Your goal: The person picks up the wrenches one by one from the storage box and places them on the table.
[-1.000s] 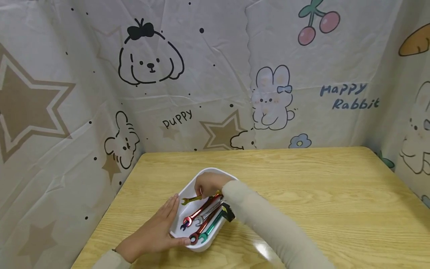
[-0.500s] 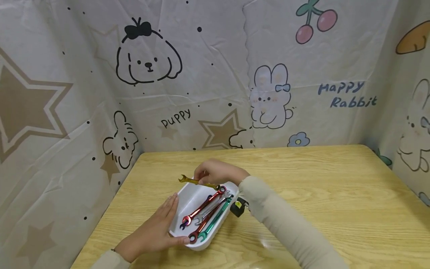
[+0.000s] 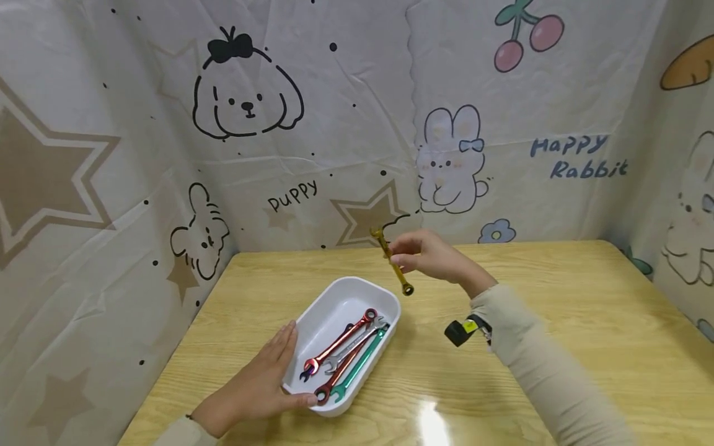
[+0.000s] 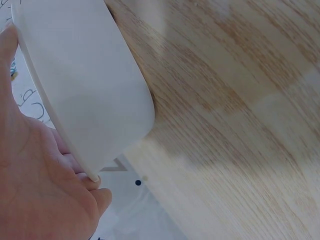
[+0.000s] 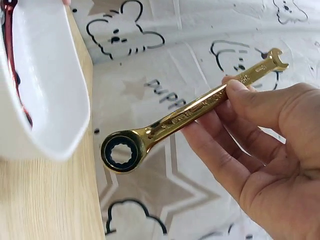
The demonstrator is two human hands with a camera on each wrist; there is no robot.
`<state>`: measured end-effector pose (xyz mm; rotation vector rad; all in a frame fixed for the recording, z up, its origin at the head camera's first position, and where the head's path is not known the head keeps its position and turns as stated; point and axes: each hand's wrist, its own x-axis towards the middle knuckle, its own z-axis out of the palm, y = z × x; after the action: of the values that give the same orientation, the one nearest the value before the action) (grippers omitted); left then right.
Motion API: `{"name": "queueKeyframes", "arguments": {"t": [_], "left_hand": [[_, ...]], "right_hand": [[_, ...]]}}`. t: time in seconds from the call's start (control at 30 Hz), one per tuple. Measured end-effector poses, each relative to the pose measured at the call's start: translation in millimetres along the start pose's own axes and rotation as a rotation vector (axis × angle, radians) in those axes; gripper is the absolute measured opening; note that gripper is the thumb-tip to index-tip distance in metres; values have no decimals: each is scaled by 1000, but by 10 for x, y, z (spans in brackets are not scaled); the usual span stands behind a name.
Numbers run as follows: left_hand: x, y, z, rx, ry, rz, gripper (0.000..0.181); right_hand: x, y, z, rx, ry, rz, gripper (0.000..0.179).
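My right hand (image 3: 432, 255) pinches a gold ratcheting combination wrench (image 3: 398, 271) between thumb and fingers, above the table beyond the white plastic tray (image 3: 329, 310). In the right wrist view the gold wrench (image 5: 190, 112) shows its ring end at lower left and its open end at upper right. My left hand (image 3: 251, 379) grips the tray by its near left corner, fingers along the left side and thumb at the near end. Inside the tray lie a red wrench (image 3: 340, 339), a silver wrench (image 3: 341, 356), a green wrench (image 3: 357, 368) and others partly covered.
The wooden table (image 3: 530, 310) extends right and behind the tray. A printed cloth (image 3: 357, 124) hangs along the back and sides. A black strap device (image 3: 458, 332) sits at my right wrist.
My right hand has lifted the gold wrench out of the tray and carried it up and right, turning it steeper. My left hand stays on the tray.
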<state>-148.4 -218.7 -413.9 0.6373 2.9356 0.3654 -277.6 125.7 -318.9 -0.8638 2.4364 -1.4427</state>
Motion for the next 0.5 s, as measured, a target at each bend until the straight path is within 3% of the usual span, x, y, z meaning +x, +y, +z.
{"name": "queueKeyframes", "arguments": {"t": [0.23, 0.5], "left_hand": [[4, -35, 6, 7, 41, 20, 123], [-7, -25, 22, -14, 45, 33, 122]], "right_hand": [[-226, 301, -232, 70, 97, 136, 20], [-412, 742, -171, 160, 153, 253, 26]]}}
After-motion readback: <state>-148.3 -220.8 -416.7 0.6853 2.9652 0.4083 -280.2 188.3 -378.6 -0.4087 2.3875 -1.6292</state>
